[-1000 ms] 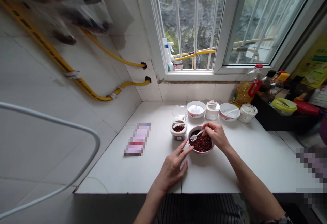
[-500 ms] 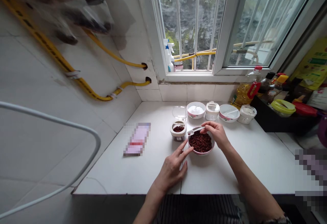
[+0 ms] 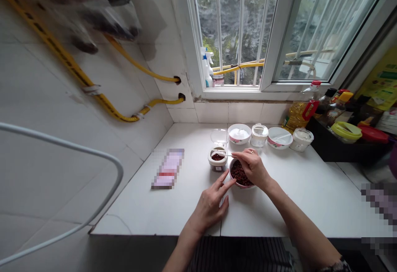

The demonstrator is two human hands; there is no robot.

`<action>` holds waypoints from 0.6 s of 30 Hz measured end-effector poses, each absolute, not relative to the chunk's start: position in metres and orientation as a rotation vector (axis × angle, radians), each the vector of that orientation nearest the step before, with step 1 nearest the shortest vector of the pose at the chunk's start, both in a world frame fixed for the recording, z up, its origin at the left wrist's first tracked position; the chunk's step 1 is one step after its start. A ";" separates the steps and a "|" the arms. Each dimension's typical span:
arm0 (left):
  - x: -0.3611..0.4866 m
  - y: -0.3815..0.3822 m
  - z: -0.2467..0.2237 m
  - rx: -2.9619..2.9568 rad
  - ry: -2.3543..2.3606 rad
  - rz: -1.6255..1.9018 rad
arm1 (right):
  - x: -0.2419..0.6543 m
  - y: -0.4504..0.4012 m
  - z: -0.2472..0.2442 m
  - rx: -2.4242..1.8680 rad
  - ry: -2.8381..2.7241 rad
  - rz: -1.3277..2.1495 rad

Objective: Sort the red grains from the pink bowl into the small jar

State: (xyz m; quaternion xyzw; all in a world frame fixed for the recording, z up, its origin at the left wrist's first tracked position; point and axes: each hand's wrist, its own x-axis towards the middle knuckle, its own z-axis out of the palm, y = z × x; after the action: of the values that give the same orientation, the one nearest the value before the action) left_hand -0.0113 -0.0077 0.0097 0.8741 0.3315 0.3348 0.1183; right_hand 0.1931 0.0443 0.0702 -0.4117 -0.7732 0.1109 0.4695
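My right hand [image 3: 254,167] pinches the handle of a small white spoon [image 3: 223,153], whose bowl end is over the mouth of a small white-rimmed jar [image 3: 218,165]. Dark reddish dried grains lie inside that jar. Just right of it stands a bowl [image 3: 245,187] filled with the same dark red grains [image 3: 240,174], partly covered by my right hand. With fingers spread, my left hand [image 3: 211,206] touches the bowl's left rim with its fingertips. Behind the jar a clear lid [image 3: 219,136] is raised.
Along the back are a bowl of white powder [image 3: 239,133], a lidded jar [image 3: 259,135], a bowl with a white spoon [image 3: 279,138] and another jar [image 3: 302,139]. An oil bottle [image 3: 299,114] stands by a black rack [image 3: 328,141]. Left lies a blurred purple packet [image 3: 169,168].
My right hand has moved left, carrying the spoon from over the bowl to over the jar's mouth. My left hand stays at the bowl's rim.
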 end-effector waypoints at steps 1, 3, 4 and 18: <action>-0.011 -0.008 0.010 2.552 0.966 0.981 | 0.195 0.043 0.072 -1.011 -1.879 0.259; -0.012 -0.008 0.011 2.541 0.959 0.983 | 0.201 0.040 0.078 -1.054 -1.790 0.270; -0.012 -0.008 0.011 2.537 0.958 0.981 | 0.205 0.039 0.080 -1.090 -1.734 0.285; -0.011 -0.009 0.011 2.554 0.966 0.968 | 0.212 0.045 0.068 -1.291 -1.784 0.403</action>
State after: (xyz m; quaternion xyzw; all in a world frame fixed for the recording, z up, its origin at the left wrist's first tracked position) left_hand -0.0113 -0.0088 0.0110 0.8749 0.3311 0.3317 0.1221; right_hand 0.2122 0.0447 0.0684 -0.5189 -0.7169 0.1618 0.4365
